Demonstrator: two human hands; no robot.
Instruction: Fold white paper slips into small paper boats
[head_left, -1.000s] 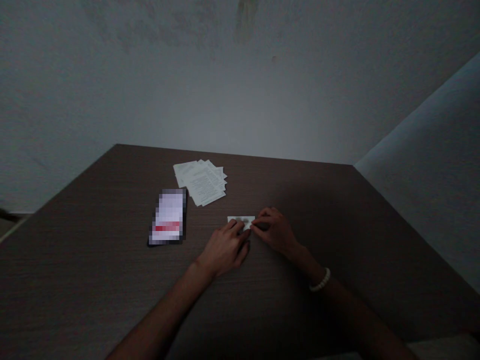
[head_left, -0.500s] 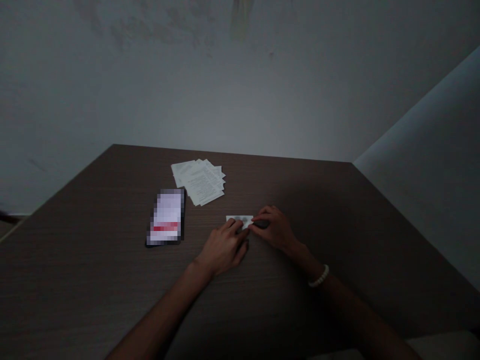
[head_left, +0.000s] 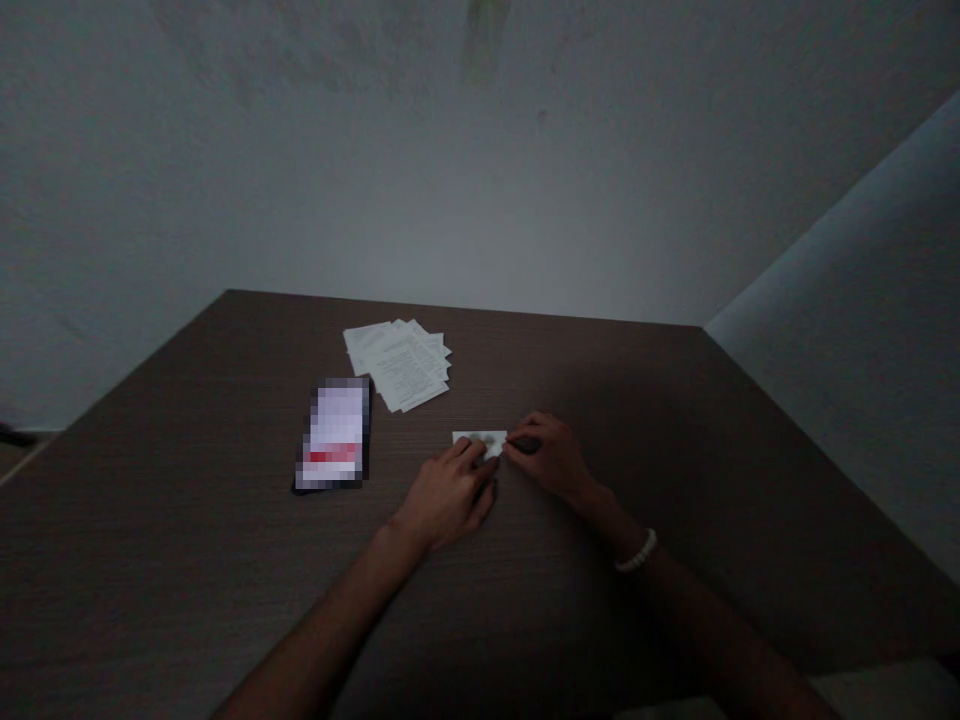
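A small white slip of paper [head_left: 480, 441] lies on the dark wooden table [head_left: 187, 560] near its middle. My left hand [head_left: 448, 495] rests on the slip's near edge, fingers bent and pressing down on it. My right hand [head_left: 546, 457], with a white bead bracelet [head_left: 637, 553] at the wrist, pinches the slip's right end with fingers drawn together. Most of the slip is covered by my fingers.
A fanned stack of printed paper sheets [head_left: 401, 363] lies farther back on the table. A phone [head_left: 334, 434] with a lit screen lies to the left of my hands. A pale wall stands behind the table, and a light surface runs along the right.
Almost nothing has moved. Both hands stay on the small slip with only slight finger shifts, and the view has drifted a little.
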